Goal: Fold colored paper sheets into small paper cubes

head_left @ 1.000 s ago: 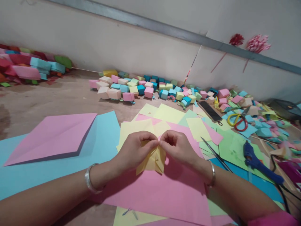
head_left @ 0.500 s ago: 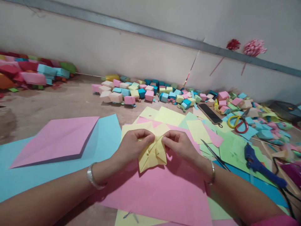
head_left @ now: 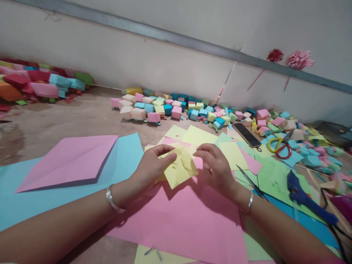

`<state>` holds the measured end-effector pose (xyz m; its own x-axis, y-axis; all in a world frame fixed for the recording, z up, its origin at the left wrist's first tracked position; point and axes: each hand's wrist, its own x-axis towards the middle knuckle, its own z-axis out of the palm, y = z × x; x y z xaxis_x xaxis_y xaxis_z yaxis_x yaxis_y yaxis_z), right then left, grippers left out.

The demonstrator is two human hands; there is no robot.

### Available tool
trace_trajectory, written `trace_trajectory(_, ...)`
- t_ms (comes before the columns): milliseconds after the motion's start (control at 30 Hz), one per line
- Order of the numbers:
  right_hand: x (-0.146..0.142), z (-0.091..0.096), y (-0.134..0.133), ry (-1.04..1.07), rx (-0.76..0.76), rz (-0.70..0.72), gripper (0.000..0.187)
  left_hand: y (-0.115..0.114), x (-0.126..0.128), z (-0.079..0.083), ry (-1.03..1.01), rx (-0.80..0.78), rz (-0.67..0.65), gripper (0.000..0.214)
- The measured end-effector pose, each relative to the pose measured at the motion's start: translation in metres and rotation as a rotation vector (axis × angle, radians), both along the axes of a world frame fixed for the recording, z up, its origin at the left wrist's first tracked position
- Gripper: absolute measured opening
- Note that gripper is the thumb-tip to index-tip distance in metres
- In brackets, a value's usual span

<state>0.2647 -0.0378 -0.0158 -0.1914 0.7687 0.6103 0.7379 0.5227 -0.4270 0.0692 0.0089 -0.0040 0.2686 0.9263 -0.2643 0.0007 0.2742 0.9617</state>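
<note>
A folded piece of yellow paper, with several creased flaps and a pointed lower corner, is held above the pink sheet. My left hand pinches its left side, thumb on top and fingers behind. At the paper's right edge is my right hand, its fingers loosely bent and apart. Its fingertips are close to a pale upper flap; whether they touch it I cannot tell. The hidden underside of the paper rests against my left fingers.
A pink sheet lies on blue paper at left. Small paper boxes line the wall. At right are a phone, yellow-and-red scissors, dark open scissors and a blue glue gun with a cord.
The folded yellow paper has turned and tilted, its point now facing down. My right hand has let go of its right side and moved slightly right; my left hand keeps its hold.
</note>
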Motion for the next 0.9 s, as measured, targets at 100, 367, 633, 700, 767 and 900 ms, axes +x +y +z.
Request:
trace_trajectory(100, 0.003, -0.004, 0.002, -0.262, 0.144, 0.002, 0.027, 0.000, 0.001, 0.001, -0.058, -0.007, 0.037, 0.035)
trace_trajectory(367, -0.002, -0.009, 0.001, -0.452, 0.285, 0.060, 0.016, 0.005, -0.003, -0.007, 0.156, 0.187, -0.091, 0.025)
trace_trajectory(633, -0.004, -0.008, -0.004, -0.658, 0.069, 0.260, 0.018, -0.001, -0.020, -0.016, 0.844, 1.003, -0.345, 0.012)
trace_trajectory(700, -0.005, -0.006, -0.006, -0.702, -0.027, 0.274, 0.017, -0.012, -0.027, -0.016, 0.873, 1.070, -0.427, 0.018)
trace_trajectory(767, -0.005, -0.003, -0.008, -0.748, -0.122, 0.284, 0.014, -0.022, -0.032, -0.014, 0.861, 1.095, -0.498, 0.023)
trace_trajectory(900, -0.005, 0.004, -0.010, -0.805, -0.235, 0.282, 0.009, -0.032, -0.035, -0.008, 0.915, 1.103, -0.651, 0.018)
